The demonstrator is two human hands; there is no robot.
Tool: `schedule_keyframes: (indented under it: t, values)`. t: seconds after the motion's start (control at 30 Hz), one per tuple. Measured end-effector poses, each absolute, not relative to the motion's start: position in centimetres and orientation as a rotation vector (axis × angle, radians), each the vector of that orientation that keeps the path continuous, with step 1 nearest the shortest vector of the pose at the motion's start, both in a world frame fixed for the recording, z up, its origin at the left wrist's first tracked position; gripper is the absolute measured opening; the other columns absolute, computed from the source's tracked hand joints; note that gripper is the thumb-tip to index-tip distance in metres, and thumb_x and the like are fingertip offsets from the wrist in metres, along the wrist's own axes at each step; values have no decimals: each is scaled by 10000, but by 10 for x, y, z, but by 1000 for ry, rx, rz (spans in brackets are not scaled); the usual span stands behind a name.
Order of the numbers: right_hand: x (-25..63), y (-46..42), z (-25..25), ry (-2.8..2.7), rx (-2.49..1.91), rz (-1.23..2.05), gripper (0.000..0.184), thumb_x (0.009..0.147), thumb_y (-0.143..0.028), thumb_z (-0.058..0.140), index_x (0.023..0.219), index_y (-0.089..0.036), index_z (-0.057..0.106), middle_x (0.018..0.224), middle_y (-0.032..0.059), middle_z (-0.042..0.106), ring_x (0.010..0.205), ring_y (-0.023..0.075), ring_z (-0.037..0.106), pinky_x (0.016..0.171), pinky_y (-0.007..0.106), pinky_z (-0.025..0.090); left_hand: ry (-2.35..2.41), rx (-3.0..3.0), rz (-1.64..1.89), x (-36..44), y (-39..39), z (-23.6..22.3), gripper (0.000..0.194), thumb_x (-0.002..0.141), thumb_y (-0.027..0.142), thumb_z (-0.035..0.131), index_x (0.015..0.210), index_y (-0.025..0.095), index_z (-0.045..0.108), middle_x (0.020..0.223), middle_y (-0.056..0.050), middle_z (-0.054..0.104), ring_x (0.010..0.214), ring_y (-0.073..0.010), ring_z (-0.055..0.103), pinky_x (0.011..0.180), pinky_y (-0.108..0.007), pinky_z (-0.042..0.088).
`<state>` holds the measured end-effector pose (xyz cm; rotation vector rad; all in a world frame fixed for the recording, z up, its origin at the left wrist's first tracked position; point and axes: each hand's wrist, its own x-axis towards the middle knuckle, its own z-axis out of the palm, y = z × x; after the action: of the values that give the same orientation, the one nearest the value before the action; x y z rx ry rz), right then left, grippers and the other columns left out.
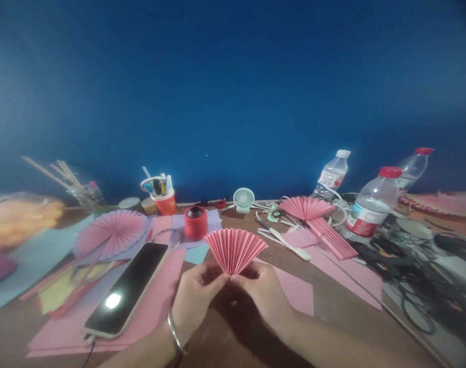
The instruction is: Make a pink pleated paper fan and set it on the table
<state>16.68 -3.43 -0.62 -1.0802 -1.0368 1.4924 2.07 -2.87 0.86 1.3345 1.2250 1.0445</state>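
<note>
A small pleated pink paper fan [236, 248] stands spread in front of me, its folds drawn together at the bottom. My left hand [198, 291] pinches that gathered base from the left, thumb and fingers closed on it. From the right, my right hand [261, 289] grips the same base, its thumb tip close to the left one. A silver bangle [175, 332] circles my left wrist. Just behind the fan is a red spool of thread [196, 223]. A sheet of pink paper [296, 289] lies partly under my right hand.
On the left, a phone [129, 286] on a cable rests on pink sheets, near a round paper fan [112, 232]. A cup of pens [163, 199] and a mini fan [243, 199] stand behind. To the right are folded pink fans [309, 207], water bottles [373, 204] and tangled cables [405, 276].
</note>
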Motion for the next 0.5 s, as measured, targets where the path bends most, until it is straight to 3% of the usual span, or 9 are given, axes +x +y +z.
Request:
schedule_keyframes:
  t: [0.5]
  values:
    - [167,-34,-4,-1093,-1142,1463,160,600,-222,650,699,-97,649,644,54,660,611,179,584,553,257,431,1240,1382,1016,21,-29,10,192,682,232,604,844,130,619,812,-72,682,782,-208,629,737,-312,486]
